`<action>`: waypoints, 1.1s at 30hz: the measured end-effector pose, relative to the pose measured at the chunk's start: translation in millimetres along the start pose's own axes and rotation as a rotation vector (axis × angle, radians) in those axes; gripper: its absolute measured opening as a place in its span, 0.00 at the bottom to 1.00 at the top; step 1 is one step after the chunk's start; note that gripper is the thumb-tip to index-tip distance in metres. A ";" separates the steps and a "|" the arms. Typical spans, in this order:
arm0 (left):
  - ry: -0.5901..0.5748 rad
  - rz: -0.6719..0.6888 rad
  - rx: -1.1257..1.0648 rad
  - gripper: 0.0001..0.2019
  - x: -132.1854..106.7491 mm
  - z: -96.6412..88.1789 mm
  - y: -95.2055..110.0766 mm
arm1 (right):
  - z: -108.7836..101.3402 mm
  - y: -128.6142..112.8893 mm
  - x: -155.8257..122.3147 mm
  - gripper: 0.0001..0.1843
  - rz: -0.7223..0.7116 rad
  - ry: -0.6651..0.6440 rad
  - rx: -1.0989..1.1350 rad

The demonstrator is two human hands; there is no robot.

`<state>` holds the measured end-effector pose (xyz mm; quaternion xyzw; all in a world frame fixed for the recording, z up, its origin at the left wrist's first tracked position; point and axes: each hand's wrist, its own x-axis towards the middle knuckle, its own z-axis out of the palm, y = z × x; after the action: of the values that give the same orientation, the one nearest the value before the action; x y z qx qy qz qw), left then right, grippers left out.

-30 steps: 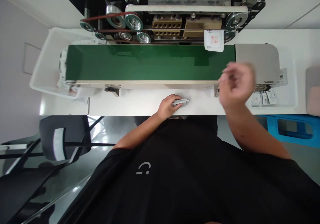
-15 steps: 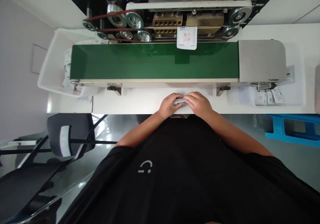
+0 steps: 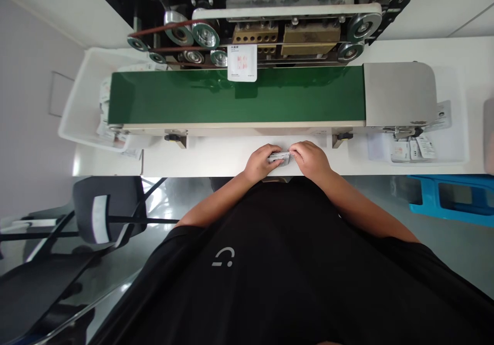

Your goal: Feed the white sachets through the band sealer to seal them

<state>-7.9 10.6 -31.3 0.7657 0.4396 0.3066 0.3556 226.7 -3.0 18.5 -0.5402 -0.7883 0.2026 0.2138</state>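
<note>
My left hand [image 3: 258,164] is closed around a small stack of white pouches [image 3: 284,158], held just above the white table near its front edge. My right hand [image 3: 312,161] is at the stack's right end, thumb and fingers pinched together at the edge of a pouch. How many pouches it pinches is hidden. Beyond my hands, a single white pouch [image 3: 242,66] with red print hangs from the band sealer [image 3: 304,40], its lower end over the green conveyor belt [image 3: 162,98].
On the left stands a white plastic bin [image 3: 71,113] with pouches in it. A clear tray [image 3: 459,152] with several pouches is on the right, partly under the conveyor's metal end cover [image 3: 401,93]. A blue stool [image 3: 424,196] and an office chair [image 3: 83,206] are below table height.
The pouch in the sealer has travelled left along the belt. My right hand has shifted slightly right, uncovering more of the stack, while my left hand has stayed in place.
</note>
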 end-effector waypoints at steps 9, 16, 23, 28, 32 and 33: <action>0.026 0.048 -0.013 0.13 -1.1 2.1 -3.4 | -37.5 5.5 -9.5 0.16 0.073 0.145 -0.154; 0.043 0.064 0.005 0.10 -1.9 4.6 -5.7 | -84.5 -1.2 -12.7 0.13 0.277 0.451 0.354; 0.049 0.054 -0.004 0.11 -0.9 4.3 -5.5 | -111.2 12.1 10.6 0.25 0.496 0.545 0.897; 0.049 0.048 -0.004 0.11 -1.1 2.9 -4.3 | -124.5 22.0 20.9 0.22 0.500 0.525 0.970; 0.047 0.045 0.008 0.12 -0.8 3.1 -3.9 | -131.9 22.8 27.5 0.19 0.546 0.563 1.004; 0.046 0.044 0.009 0.12 -0.6 3.2 -3.6 | -132.9 22.8 28.6 0.18 0.551 0.574 1.009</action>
<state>-7.2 10.5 -36.1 0.7695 0.4322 0.3300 0.3348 308.7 43.2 119.2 -0.5887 -0.3398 0.4433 0.5844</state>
